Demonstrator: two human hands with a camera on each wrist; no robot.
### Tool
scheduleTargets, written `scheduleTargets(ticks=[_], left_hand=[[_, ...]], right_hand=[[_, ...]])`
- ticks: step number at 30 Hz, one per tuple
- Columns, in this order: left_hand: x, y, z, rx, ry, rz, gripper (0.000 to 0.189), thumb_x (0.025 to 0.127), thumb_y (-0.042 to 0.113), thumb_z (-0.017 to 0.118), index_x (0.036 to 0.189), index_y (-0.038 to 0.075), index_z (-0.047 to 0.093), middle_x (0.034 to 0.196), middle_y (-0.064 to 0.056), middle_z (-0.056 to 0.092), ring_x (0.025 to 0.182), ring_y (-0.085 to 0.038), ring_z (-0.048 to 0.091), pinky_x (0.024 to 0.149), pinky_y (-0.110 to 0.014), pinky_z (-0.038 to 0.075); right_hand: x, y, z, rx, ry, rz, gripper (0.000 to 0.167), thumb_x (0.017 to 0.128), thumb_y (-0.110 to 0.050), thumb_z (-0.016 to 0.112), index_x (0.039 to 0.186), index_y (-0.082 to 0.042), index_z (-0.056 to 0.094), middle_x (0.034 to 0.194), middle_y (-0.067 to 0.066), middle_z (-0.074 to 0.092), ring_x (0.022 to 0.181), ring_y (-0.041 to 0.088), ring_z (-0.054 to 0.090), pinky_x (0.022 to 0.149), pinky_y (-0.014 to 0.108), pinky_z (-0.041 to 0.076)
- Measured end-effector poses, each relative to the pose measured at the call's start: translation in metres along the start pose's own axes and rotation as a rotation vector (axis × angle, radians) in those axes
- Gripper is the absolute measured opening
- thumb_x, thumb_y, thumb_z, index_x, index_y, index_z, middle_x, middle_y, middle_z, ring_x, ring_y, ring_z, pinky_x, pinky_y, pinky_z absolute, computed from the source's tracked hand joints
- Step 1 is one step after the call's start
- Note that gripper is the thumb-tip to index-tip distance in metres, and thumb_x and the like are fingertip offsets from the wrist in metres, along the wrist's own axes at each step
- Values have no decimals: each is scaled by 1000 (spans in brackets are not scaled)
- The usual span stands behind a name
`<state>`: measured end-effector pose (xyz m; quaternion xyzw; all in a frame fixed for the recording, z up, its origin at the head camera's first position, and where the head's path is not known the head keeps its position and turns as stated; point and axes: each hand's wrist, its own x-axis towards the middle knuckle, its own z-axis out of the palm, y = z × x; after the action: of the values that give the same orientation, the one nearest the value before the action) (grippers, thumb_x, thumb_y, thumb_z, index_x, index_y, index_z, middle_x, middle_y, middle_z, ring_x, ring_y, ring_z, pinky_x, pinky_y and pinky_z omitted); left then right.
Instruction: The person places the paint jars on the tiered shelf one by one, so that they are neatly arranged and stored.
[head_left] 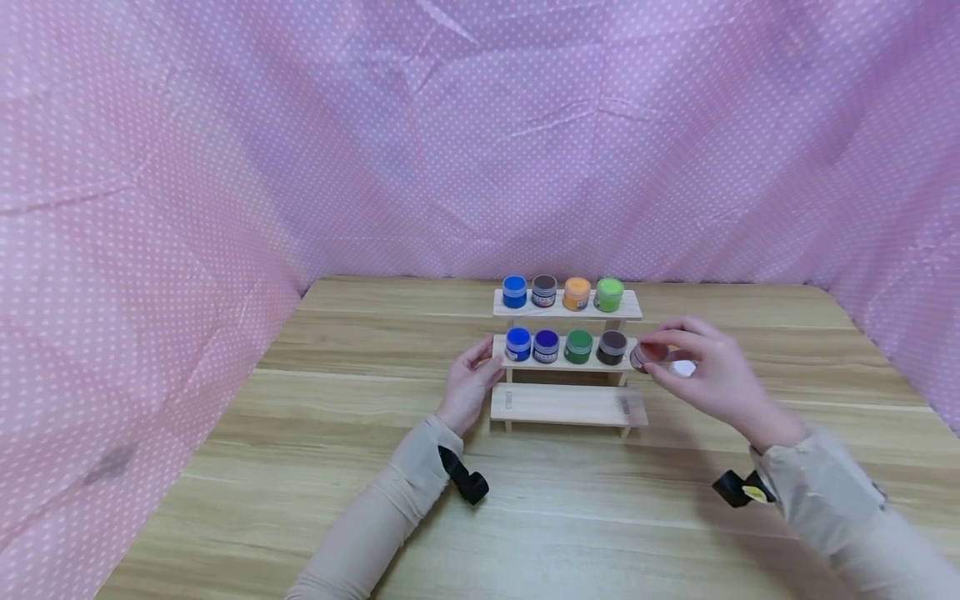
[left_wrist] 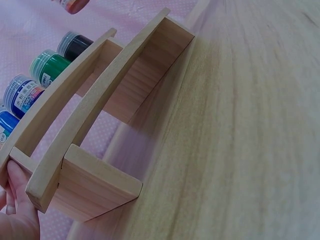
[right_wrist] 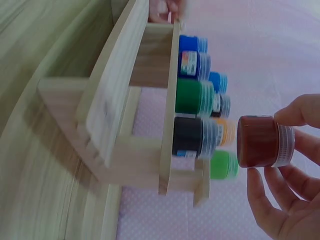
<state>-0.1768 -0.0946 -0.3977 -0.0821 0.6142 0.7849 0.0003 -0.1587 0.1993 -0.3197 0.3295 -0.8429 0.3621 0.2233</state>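
A three-tier wooden display rack [head_left: 567, 403] stands on the table. My left hand [head_left: 471, 385] holds the left end of its middle tier, with the thumb [left_wrist: 19, 182] against the wood in the left wrist view. My right hand [head_left: 705, 367] pinches a reddish-brown paint jar [right_wrist: 258, 141] by its clear lid, in the air just off the middle tier's right end. Along that tier stand a blue jar [head_left: 517, 344], a purple-blue jar [head_left: 546, 346], a green jar [head_left: 578, 347] and a black-brown jar [head_left: 612, 348]. The lowest tier bears no jars.
On the top tier are a lighter blue jar [head_left: 514, 292], a dark jar [head_left: 544, 291], an orange jar [head_left: 577, 294] and a light green jar [head_left: 609, 295]. Pink dotted cloth [head_left: 480, 150] hangs behind and beside the wooden table [head_left: 337, 417].
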Motion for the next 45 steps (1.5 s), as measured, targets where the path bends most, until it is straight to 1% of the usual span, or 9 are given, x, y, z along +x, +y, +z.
scheduleTargets(ticks=[6, 9, 15, 18, 23, 28, 33, 39, 45], left_hand=[[1, 1, 0, 7, -2, -2, 46, 93, -1, 54, 138, 1, 45, 117, -13, 52, 96, -12, 55, 95, -31, 51], [1, 3, 1, 12, -6, 1, 46, 94, -1, 53, 139, 1, 44, 118, -14, 51, 97, -13, 55, 96, -32, 51], [2, 5, 2, 10, -11, 14, 46, 93, -2, 53, 139, 1, 44, 114, -11, 51, 95, -12, 55, 94, -31, 52], [2, 5, 2, 12, -12, 15, 46, 93, -2, 53, 139, 1, 44, 113, -11, 51, 95, -12, 55, 93, -30, 52], [3, 2, 0, 22, -11, 0, 47, 93, -1, 53, 139, 2, 44, 121, -15, 51, 100, -15, 55, 95, -32, 51], [2, -2, -2, 24, -9, -9, 47, 93, -1, 54, 139, 2, 44, 122, -16, 52, 99, -15, 55, 95, -32, 51], [1, -1, -2, 11, -8, 7, 47, 93, -2, 54, 139, 1, 44, 116, -13, 53, 96, -13, 56, 93, -31, 52], [1, 0, -2, 21, -18, 6, 46, 93, 0, 53, 139, 2, 45, 116, -13, 52, 99, -14, 56, 94, -31, 52], [0, 0, -2, 26, -17, 18, 46, 93, 0, 53, 138, 0, 45, 116, -13, 52, 99, -14, 56, 93, -31, 52]], right_hand=[[6, -5, 13, 0, -50, -7, 33, 66, 11, 77, 97, -1, 71, 97, 4, 62, 83, -3, 55, 70, 9, 52], [9, -9, 20, 25, -81, 2, 32, 68, 10, 76, 98, -1, 70, 99, 4, 61, 83, -1, 57, 69, 13, 54], [15, -18, 34, 93, -141, -3, 31, 70, 7, 77, 98, -3, 70, 101, 4, 60, 81, 4, 57, 65, 27, 58], [17, -23, 43, 124, -169, -3, 31, 70, 8, 76, 99, -3, 71, 100, 5, 60, 80, 9, 57, 63, 29, 58], [20, -30, 57, 173, -210, 5, 31, 72, 7, 75, 101, -3, 71, 102, 7, 60, 82, 14, 59, 67, 32, 59], [20, -36, 70, 233, -227, 6, 30, 74, 6, 75, 102, -2, 71, 103, 7, 60, 87, 16, 61, 72, 27, 59], [20, -38, 81, 222, -241, 12, 27, 75, 0, 76, 100, -5, 72, 103, 4, 60, 89, 14, 60, 75, 23, 57], [22, -40, 94, 210, -245, -3, 26, 73, -1, 78, 98, -4, 72, 101, 5, 60, 87, 13, 61, 74, 24, 57], [22, -43, 105, 231, -294, 59, 28, 75, -1, 76, 103, -2, 71, 103, 6, 59, 89, 14, 61, 77, 24, 57]])
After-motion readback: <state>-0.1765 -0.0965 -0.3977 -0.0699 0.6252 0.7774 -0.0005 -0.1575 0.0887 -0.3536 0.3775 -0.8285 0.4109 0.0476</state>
